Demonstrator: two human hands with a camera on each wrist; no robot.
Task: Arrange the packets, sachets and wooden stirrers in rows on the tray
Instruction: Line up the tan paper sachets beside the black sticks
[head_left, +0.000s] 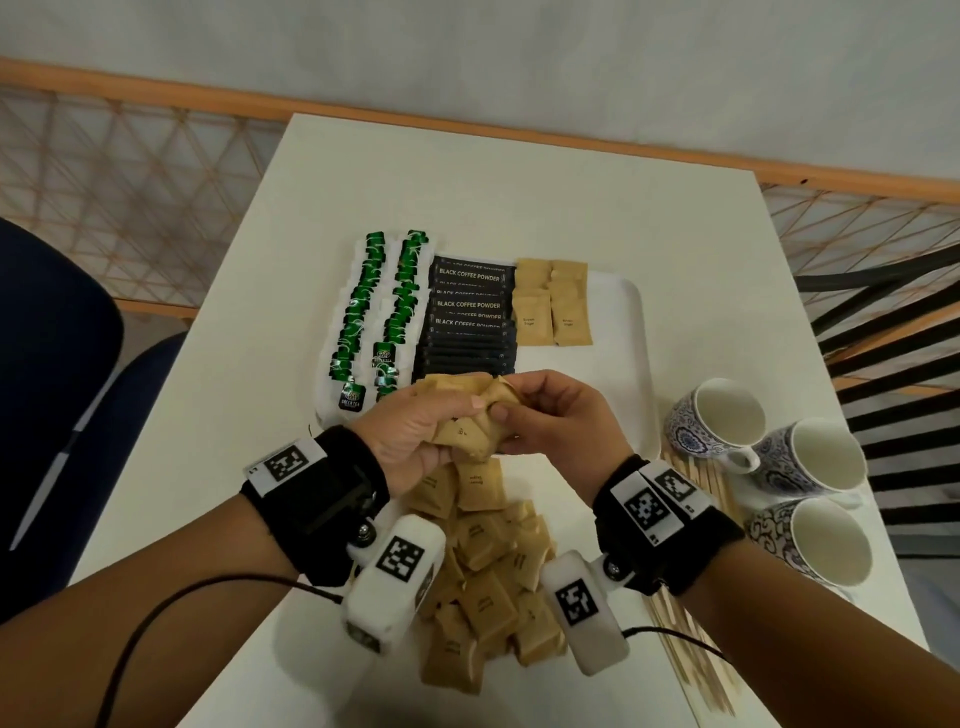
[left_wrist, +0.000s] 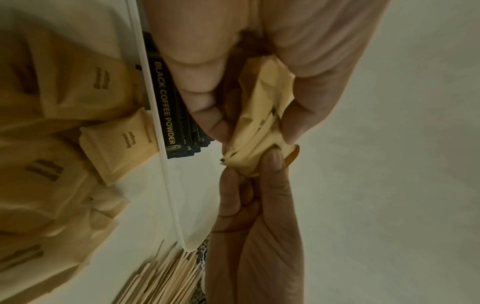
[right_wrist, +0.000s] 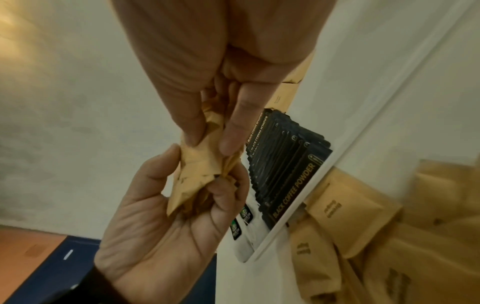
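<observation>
On the white tray (head_left: 631, 332), green tea packets (head_left: 363, 312) run in rows, then black coffee sachets (head_left: 467, 306), then brown sugar sachets (head_left: 550, 306). Above the tray's near edge, the left hand (head_left: 410, 431) clutches a sugar bunch (head_left: 467, 431); the right hand (head_left: 561, 421) pinches its top. Wooden stirrers (head_left: 696, 660) lie rightmost.

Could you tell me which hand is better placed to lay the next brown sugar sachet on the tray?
Probably the right hand: it pinches one sachet from the bunch gripped by the left hand, and it is nearer the sugar rows on the tray.
</observation>
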